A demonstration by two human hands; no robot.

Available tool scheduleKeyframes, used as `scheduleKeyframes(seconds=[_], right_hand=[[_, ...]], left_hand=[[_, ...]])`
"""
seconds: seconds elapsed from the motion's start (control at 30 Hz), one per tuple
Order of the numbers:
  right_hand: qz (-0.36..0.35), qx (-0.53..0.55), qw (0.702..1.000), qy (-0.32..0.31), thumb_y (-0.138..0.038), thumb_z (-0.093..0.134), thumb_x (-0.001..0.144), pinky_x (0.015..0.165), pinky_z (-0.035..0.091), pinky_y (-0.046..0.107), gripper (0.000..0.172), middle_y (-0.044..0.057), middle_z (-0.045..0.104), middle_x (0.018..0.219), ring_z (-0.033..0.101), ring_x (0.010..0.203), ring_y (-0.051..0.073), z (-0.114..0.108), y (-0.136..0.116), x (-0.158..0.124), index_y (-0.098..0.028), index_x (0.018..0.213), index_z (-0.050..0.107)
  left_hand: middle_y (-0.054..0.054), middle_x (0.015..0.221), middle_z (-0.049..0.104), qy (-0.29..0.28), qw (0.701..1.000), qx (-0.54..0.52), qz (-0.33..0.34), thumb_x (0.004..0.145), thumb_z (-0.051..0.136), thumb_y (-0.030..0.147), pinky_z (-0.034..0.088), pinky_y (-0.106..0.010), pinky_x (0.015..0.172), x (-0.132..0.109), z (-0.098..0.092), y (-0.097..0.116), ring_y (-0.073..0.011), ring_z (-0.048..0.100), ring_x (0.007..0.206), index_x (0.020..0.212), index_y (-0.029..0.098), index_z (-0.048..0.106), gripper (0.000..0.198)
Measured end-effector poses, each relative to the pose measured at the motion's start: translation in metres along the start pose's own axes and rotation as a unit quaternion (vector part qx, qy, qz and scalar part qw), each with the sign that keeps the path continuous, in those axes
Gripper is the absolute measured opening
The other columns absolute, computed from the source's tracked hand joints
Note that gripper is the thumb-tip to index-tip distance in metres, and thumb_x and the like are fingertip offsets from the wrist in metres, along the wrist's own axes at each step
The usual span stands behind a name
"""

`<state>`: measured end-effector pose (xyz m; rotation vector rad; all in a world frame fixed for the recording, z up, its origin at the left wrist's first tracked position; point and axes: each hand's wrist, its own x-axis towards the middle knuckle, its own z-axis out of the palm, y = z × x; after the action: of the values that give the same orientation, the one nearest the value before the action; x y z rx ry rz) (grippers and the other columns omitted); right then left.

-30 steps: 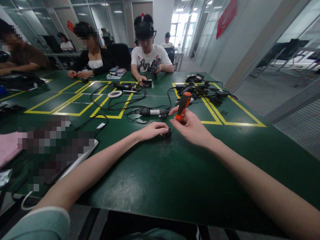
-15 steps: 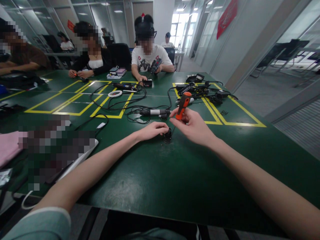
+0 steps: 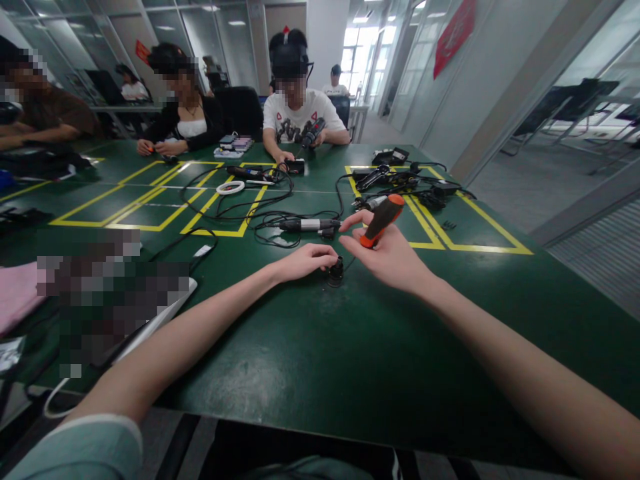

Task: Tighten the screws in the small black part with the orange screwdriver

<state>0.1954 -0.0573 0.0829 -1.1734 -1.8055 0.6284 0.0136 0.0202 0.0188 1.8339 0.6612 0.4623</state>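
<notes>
My right hand [image 3: 395, 257] is closed around an orange and black screwdriver [image 3: 383, 220], its handle leaning up to the right. The thin shaft slants down left toward a small black cylindrical part [image 3: 335, 275] on the green table; whether the tip touches it I cannot tell. My left hand [image 3: 307, 260] has its fingers pinched on the top of that black part, which stands on the tabletop. Just beyond the hands lies a silver and black pen-shaped tool [image 3: 310, 225] with a cable.
Tangled black cables and tools [image 3: 395, 180] lie at the right back, inside yellow tape outlines. A white tape ring [image 3: 230, 187] lies left of centre. A white-edged device [image 3: 165, 310] sits by my left forearm. Across the table, a person [image 3: 305, 113] holds a power drill.
The screwdriver handle has tipped over to the right and lower in my right hand, so its shaft now slants more. My left hand and the black part stay put.
</notes>
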Motion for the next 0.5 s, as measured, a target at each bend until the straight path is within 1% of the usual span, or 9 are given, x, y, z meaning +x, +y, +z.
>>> scheduleKeyframes(seconds=[0.1,0.23,0.3,0.4,0.5], right_hand=[[-0.006,-0.003,1.0,0.001,-0.026,0.063,0.086,0.067,0.035,0.034,0.009,-0.004,0.052,0.072,0.046,0.063,0.015,-0.0006,-0.0006,0.0006,-0.022,0.09,0.057],[0.008,0.01,1.0,0.004,-0.021,0.067,0.081,0.063,0.034,0.032,0.019,-0.004,0.052,0.074,0.045,0.061,0.014,-0.0024,-0.0016,0.001,-0.022,0.097,0.058],[0.005,0.007,1.0,0.007,-0.021,0.069,0.08,0.062,0.034,0.032,0.021,-0.004,0.052,0.073,0.044,0.06,0.014,-0.0029,-0.0013,0.001,-0.022,0.098,0.058],[-0.011,-0.011,1.0,0.005,-0.022,0.067,0.082,0.064,0.037,0.032,0.016,-0.004,0.051,0.071,0.044,0.061,0.015,-0.0029,-0.0003,0.0013,-0.022,0.096,0.059],[-0.028,-0.04,0.999,0.003,-0.024,0.064,0.085,0.068,0.04,0.034,0.008,-0.002,0.055,0.074,0.047,0.065,0.016,-0.0031,-0.0004,0.0015,-0.022,0.091,0.059]], left_hand=[[-0.003,0.09,0.066,-0.002,1.0,0.002,-0.003,0.084,0.059,0.04,0.046,-0.028,0.082,-0.0001,-0.0002,0.0003,-0.0147,0.056,0.082,0.089,0.015,0.065,0.026],[-0.003,0.09,0.065,-0.003,1.0,-0.003,0.0,0.083,0.058,0.042,0.045,-0.029,0.081,0.001,0.0,-0.002,-0.0151,0.055,0.081,0.089,0.015,0.065,0.028],[-0.003,0.088,0.064,-0.002,1.0,-0.004,0.0,0.083,0.059,0.042,0.045,-0.029,0.08,0.0014,0.0002,-0.003,-0.0149,0.055,0.08,0.089,0.016,0.065,0.028],[-0.002,0.088,0.064,-0.003,1.0,-0.002,-0.002,0.083,0.058,0.042,0.045,-0.028,0.081,0.0012,0.0001,-0.0026,-0.0148,0.055,0.081,0.089,0.016,0.065,0.027],[-0.002,0.088,0.065,-0.002,1.0,-0.002,-0.003,0.084,0.059,0.04,0.045,-0.028,0.081,0.0005,0.0,-0.0009,-0.0145,0.056,0.081,0.089,0.015,0.065,0.026]])
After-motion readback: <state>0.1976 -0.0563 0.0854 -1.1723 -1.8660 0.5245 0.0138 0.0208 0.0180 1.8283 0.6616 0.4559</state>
